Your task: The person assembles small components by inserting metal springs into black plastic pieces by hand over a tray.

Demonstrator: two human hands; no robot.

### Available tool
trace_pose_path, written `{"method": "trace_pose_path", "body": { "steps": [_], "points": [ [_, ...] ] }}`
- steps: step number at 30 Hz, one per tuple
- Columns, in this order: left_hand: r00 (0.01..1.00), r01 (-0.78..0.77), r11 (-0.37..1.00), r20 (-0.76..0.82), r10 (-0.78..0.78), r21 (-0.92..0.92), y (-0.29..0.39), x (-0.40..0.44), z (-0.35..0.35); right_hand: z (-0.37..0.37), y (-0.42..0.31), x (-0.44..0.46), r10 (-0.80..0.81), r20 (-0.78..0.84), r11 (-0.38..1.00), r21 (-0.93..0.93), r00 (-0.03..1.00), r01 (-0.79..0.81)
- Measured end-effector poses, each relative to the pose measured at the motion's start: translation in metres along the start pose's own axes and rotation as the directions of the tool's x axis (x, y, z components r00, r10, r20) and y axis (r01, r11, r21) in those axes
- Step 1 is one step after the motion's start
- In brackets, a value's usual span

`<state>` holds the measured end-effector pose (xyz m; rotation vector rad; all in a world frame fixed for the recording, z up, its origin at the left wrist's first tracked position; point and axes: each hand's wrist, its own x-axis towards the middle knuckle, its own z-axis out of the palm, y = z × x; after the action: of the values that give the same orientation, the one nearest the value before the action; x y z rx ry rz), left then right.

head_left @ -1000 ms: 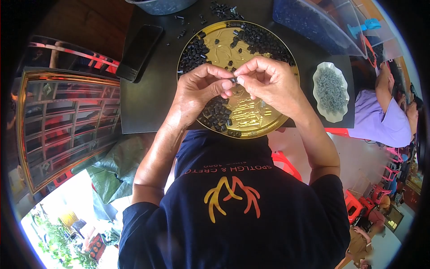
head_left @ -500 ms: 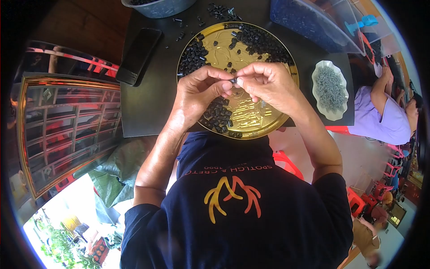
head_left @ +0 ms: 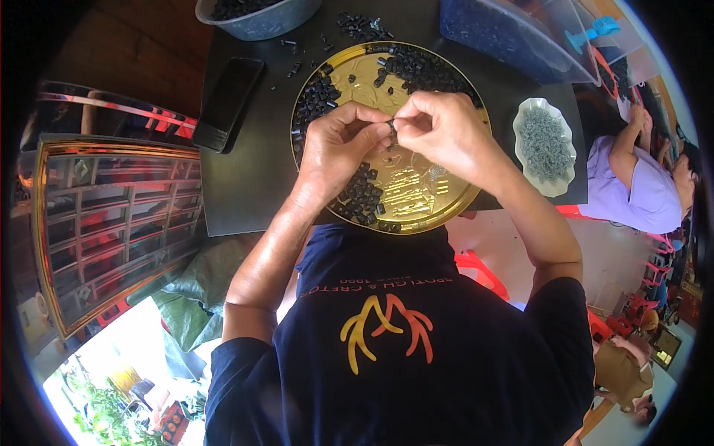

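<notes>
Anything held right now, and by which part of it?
A small dark piece, pinched by left hand and right hand together; mostly covered, so the exact part gripped can't be told.

1 gold tray [head_left: 405, 182], 1 phone [head_left: 229, 104], 1 white dish [head_left: 554, 191], 1 grey basin [head_left: 271, 24], 1 blue bin [head_left: 506, 37], 1 worktop [head_left: 245, 186]; black pieces [head_left: 364, 197], grey bits [head_left: 547, 141]: too many to count.

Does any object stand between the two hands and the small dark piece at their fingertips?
Nothing visible stands in the way. The left hand and the right hand both have their fingertips at the small dark piece, over the golden tray. The fingers cover most of it, so its hidden side cannot be checked.
</notes>
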<state>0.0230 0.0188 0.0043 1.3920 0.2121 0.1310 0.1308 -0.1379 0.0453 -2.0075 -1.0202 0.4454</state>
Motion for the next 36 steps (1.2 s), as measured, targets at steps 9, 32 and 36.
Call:
{"method": "trace_pose_path", "body": {
  "steps": [9, 32, 36],
  "points": [
    [0.928, -0.369, 0.835, 0.125, 0.35, 0.407, 0.025, -0.002, -0.003, -0.022, 0.013, -0.006, 0.126, 0.327, 0.712, 0.627, 0.937, -0.315],
    [0.886, -0.431, 0.781, 0.048, 0.461, 0.452, 0.04, 0.051, -0.035, 0.001, 0.013, -0.02, 0.124, 0.258, 0.444, 0.849, 0.958, -0.286],
    [0.71, -0.495, 0.546, -0.048, 0.703, 0.676, 0.076, 0.106, -0.079, -0.019, 0.03, -0.026, 0.194, 0.127, 0.547, 0.809, 0.973, -0.215]
  ]
}}
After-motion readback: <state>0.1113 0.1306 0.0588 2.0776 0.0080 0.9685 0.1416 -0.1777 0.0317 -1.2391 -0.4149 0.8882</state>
